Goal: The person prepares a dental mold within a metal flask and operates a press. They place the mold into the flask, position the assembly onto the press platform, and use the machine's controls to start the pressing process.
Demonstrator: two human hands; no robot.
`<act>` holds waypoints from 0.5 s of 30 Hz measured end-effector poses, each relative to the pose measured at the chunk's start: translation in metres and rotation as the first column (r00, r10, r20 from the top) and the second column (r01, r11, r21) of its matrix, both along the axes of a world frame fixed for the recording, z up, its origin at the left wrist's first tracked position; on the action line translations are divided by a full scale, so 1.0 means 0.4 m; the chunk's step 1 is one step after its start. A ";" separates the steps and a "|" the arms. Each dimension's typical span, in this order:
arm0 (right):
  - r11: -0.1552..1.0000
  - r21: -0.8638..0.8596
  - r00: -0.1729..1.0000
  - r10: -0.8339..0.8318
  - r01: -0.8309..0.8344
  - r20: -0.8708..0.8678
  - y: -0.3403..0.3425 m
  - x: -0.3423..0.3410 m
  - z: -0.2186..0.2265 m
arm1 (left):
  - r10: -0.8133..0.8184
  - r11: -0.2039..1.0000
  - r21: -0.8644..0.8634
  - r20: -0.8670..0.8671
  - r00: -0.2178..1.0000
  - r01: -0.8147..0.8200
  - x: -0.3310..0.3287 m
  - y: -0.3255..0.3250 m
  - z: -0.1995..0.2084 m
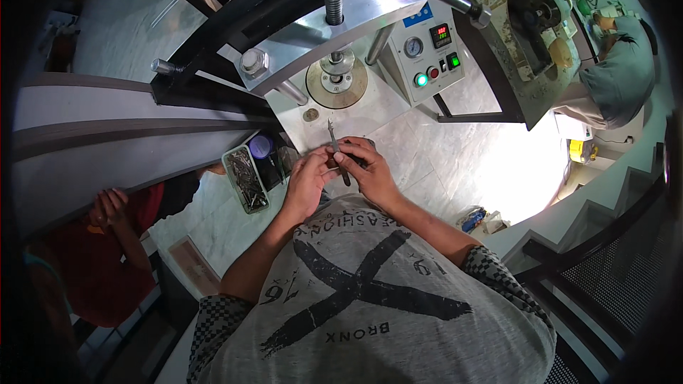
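My right hand is closed around a slim pointed metal tool, whose tip points away from me and whose dark end sticks out below the fingers. Close against it, my left hand has its fingers bent together near the tool; whatever they pinch is too small to make out. Just beyond my hands stands a metal screw press. Under its screw lies a round brass-coloured plate with a steel fitting on top. A small round disc rests on the press bed near the tool's tip.
Left of my hands are a tray of small metal pieces and a purple-lidded jar. The press's control panel carries a gauge and lit buttons. A person in red is at left; another person bends by a machine at far right.
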State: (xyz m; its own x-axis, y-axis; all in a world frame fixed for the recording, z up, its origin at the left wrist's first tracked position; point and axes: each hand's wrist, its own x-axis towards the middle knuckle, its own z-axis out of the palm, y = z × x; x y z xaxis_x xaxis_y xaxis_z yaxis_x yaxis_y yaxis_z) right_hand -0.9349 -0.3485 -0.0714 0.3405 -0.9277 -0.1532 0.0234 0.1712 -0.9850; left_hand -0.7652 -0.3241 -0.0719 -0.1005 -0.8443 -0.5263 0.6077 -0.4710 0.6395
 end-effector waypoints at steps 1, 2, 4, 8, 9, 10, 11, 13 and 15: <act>0.999 0.040 0.996 0.008 -0.005 -0.087 0.001 -0.009 0.011 | -0.047 0.999 -0.012 -0.063 0.997 0.046 -0.005 -0.008 0.023; 0.997 0.080 0.985 0.020 -0.006 -0.172 0.001 -0.015 0.021 | -0.094 0.995 -0.027 -0.125 0.988 0.092 -0.009 -0.014 0.034; 0.991 -0.112 0.952 0.031 -0.069 -0.306 -0.002 -0.019 0.031 | -0.140 0.989 -0.062 -0.084 0.987 0.136 -0.006 -0.015 0.018; 0.924 -0.334 0.914 0.039 -0.187 -0.404 0.003 -0.016 -0.005 | -0.110 0.993 0.038 -0.069 0.992 0.112 -0.011 -0.001 -0.017; 0.922 -0.337 0.914 0.041 -0.190 -0.404 0.008 -0.022 -0.013 | -0.070 0.994 0.075 -0.053 0.996 0.074 -0.016 0.007 -0.027; 0.949 -0.248 0.923 0.089 -0.192 -0.373 0.014 -0.024 -0.007 | -0.031 0.993 0.114 -0.035 0.999 0.035 -0.017 0.012 -0.031; 0.967 -0.158 0.931 0.136 -0.199 -0.338 0.016 -0.025 -0.003 | -0.036 0.993 0.114 -0.028 0.999 0.039 -0.012 0.015 -0.035; 0.963 -0.198 0.937 0.111 -0.184 -0.330 0.006 -0.021 0.010 | -0.002 0.995 0.102 -0.048 0.999 0.007 -0.003 0.021 -0.042; 0.956 -0.237 0.943 0.090 -0.172 -0.321 -0.001 -0.019 0.032 | 0.035 0.996 0.089 -0.068 0.997 -0.029 0.005 0.030 -0.046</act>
State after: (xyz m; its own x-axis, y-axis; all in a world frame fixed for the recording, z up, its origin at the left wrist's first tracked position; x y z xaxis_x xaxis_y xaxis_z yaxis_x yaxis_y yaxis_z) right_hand -0.9423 -0.3488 -0.0588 0.4364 -0.8992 -0.0303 -0.2887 -0.1081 -0.9513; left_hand -0.7632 -0.3121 -0.0901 -0.1134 -0.7982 -0.5916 0.6647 -0.5035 0.5519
